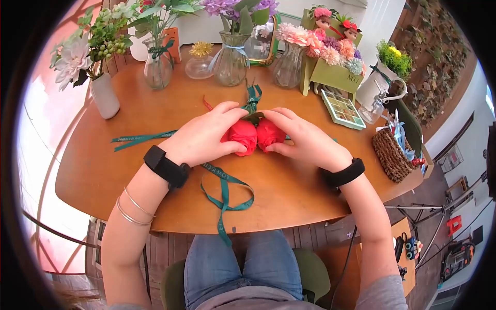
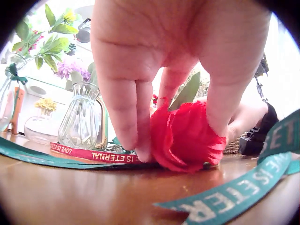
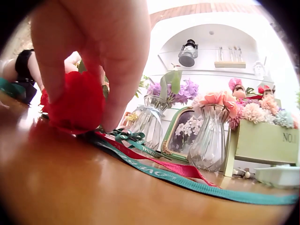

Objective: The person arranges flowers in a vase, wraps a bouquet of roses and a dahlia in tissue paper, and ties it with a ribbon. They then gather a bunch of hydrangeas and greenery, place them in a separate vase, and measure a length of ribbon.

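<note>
Two red roses lie side by side on the wooden table, one under each hand. My left hand (image 1: pixel 206 134) curls over the left rose (image 1: pixel 243 138), thumb on its near side. My right hand (image 1: pixel 305 139) grips the right rose (image 1: pixel 269 134) between thumb and fingers. In the left wrist view the left hand (image 2: pixel 173 61) holds the rose (image 2: pixel 185 136) low at the tabletop; in the right wrist view the right hand (image 3: pixel 98 51) holds its rose (image 3: pixel 77 105). A green ribbon bow (image 1: pixel 252 98) is tied at the stems beyond the blooms.
Green ribbon (image 1: pixel 226 191) with lettering curls over the table's near edge (image 1: pixel 175 225). Glass vases (image 1: pixel 230 64), a white vase (image 1: pixel 105 95) and a green flower box (image 1: pixel 330 75) line the back. A woven basket (image 1: pixel 392 155) stands at the right.
</note>
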{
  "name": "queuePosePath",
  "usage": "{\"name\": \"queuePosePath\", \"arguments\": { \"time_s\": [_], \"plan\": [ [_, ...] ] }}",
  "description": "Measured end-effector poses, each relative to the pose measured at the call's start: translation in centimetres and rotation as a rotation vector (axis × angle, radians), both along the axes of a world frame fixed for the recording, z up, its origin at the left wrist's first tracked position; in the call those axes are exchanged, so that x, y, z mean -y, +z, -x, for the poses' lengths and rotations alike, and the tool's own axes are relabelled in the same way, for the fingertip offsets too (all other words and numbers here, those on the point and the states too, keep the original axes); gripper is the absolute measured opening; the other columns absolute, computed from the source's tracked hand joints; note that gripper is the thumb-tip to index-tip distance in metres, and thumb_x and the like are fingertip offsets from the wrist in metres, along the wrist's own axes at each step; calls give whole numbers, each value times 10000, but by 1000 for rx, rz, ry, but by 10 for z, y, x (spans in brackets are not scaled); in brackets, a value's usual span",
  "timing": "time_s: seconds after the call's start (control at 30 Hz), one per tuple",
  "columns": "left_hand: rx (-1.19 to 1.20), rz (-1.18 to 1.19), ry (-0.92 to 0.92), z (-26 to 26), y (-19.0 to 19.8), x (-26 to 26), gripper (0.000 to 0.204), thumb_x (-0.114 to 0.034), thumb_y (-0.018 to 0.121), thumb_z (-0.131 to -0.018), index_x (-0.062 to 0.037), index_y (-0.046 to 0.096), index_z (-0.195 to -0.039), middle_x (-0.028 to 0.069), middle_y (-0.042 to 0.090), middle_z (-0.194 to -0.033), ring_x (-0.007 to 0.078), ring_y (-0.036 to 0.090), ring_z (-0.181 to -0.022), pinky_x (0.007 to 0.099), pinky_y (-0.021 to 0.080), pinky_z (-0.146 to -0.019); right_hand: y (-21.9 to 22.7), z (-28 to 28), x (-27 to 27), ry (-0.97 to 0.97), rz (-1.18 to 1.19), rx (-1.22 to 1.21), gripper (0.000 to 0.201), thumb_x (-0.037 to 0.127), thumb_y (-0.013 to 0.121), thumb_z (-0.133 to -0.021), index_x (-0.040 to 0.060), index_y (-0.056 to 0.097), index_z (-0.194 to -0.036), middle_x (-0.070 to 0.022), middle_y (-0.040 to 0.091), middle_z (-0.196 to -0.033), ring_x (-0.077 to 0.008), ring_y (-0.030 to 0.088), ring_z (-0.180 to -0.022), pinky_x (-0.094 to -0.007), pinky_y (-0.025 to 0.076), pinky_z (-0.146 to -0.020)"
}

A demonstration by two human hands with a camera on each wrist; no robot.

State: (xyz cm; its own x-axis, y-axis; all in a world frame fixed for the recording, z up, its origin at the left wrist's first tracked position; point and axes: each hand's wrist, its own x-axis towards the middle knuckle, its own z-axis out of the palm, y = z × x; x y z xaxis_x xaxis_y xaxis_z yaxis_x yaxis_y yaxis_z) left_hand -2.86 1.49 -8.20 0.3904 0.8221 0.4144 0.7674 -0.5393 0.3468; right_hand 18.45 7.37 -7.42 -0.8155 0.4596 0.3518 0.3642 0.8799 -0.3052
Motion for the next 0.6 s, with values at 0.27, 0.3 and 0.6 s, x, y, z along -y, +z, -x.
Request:
{"name": "queuePosePath", "arguments": {
  "time_s": [0.27, 0.3, 0.6],
  "plan": [
    [7, -1, 32, 1, -1, -5, 423, -247, 527, -782, -5, 438, -1118, 160, 410, -1176, 298, 459, -1028, 322, 387, -862, 9, -19, -4, -36, -19, 23, 556, 92, 558, -764, 75, 304, -1258, -142, 397, -1169, -247, 453, -1031, -294, 397, -851],
    [52, 14, 49, 2, -1, -4, 394, -239, 505, -798, -7, 446, -1111, 162, 413, -1176, 296, 457, -1033, 320, 385, -866, 14, -26, -2, -32, -34, 9, 538, 43, 524, -777, 80, 298, -1264, -135, 392, -1179, -235, 444, -1047, -291, 389, -862],
    [371, -190, 92, 15, 14, -7, 261, 73, 312, -706, 21, 515, -862, 75, 538, -822, 120, 528, -632, 230, 414, -615, 71, -172, 13, -721, -283, -123, 212, 71, 465, -799, 29, 538, -994, -127, 594, -848, -229, 573, -756, -283, 442, -687]
  ]
}}
